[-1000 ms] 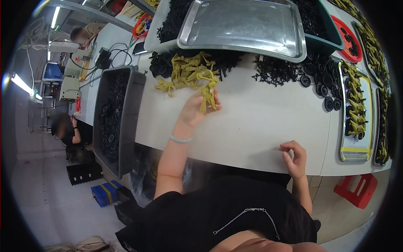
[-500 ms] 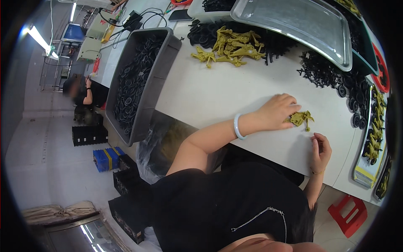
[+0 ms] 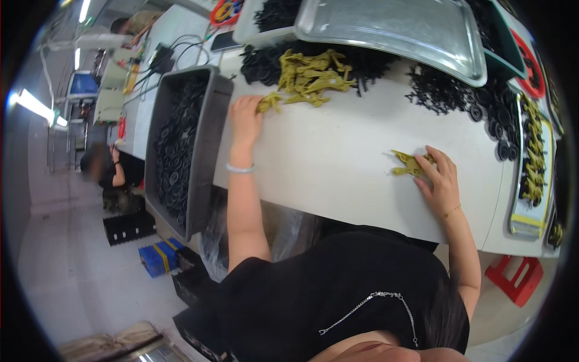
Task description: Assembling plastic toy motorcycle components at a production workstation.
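Observation:
My left hand point(image 3: 245, 120) reaches out to the left end of a pile of olive-yellow moulded plastic parts point(image 3: 313, 75). Its fingers are closed on one of these parts point(image 3: 269, 104), which still lies at the pile's edge. On the right, my right hand point(image 3: 443, 186) rests low over the white table with its fingertips around another olive-yellow plastic part point(image 3: 408, 164). That part has a pointed end facing left, and my fingers hide its right end.
A grey bin point(image 3: 211, 114) of black wheels stands at the left. Loose black wheels point(image 3: 496, 128) and small black parts point(image 3: 437, 90) lie at the back right, below a metal tray point(image 3: 392, 30). A tray point(image 3: 526, 228) holds assembled olive pieces. A red stool point(image 3: 515, 280) stands beneath.
My left hand has let go of the olive part and moved left to the pile, onto another part. My right hand has moved up and taken hold of the first part. The view has shifted.

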A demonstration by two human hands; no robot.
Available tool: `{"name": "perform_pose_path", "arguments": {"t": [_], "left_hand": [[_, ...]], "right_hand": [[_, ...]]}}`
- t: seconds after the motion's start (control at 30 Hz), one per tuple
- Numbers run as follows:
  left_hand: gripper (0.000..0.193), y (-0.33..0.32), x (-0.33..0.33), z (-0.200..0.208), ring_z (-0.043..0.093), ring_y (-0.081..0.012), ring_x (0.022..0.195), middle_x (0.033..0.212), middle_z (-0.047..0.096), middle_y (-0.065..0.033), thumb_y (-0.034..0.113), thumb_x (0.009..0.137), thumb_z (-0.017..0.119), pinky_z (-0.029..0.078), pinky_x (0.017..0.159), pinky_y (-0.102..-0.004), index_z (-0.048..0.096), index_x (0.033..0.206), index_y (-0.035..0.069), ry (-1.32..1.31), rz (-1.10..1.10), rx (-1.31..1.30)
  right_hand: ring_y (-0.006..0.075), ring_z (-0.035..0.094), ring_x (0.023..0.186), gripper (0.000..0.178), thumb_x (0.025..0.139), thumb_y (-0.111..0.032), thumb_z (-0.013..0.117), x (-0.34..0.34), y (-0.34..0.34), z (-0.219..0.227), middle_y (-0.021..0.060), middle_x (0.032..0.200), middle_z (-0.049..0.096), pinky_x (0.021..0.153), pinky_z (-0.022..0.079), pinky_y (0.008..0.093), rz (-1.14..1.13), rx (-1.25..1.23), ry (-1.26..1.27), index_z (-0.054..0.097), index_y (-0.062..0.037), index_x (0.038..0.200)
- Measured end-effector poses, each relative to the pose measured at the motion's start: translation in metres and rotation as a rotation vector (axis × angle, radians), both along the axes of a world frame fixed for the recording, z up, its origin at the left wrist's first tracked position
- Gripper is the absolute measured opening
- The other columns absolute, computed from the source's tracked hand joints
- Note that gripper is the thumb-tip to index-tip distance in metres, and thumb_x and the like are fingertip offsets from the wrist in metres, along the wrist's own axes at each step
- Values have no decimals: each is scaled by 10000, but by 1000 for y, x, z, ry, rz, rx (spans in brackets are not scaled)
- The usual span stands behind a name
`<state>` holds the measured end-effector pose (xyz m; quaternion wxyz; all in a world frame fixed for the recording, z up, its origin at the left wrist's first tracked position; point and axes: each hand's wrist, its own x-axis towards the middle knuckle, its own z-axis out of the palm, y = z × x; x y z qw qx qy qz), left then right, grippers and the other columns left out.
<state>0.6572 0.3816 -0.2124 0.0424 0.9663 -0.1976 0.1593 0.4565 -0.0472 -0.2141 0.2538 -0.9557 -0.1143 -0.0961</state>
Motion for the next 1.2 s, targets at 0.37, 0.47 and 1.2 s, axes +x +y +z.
{"name": "perform_pose_path", "arguments": {"t": [0.37,0.47,1.2], "left_hand": [[437,-177,-77,10,523,-283,973,1011,542,-95,82,610,742,403,881,-392,608,1025,94,446,-482,-366],[427,-221,-82,4,511,-271,980,1005,533,-81,112,616,749,380,886,-386,607,1019,107,496,-580,-345],[142,-195,-57,43,595,-161,822,900,613,-35,-9,794,649,484,664,-267,643,932,25,348,-273,-951]], "right_hand": [[286,507,1151,634,654,-15,733,17,-70,5,109,1270,511,1003,408,368,-220,250,132,531,-98,1250],[263,525,1113,604,646,-72,744,14,-73,4,94,1243,521,997,378,388,-278,-56,5,553,-110,1217],[241,498,724,140,687,-101,710,8,2,-23,45,723,525,672,371,368,-219,112,-133,578,-90,735]]}}
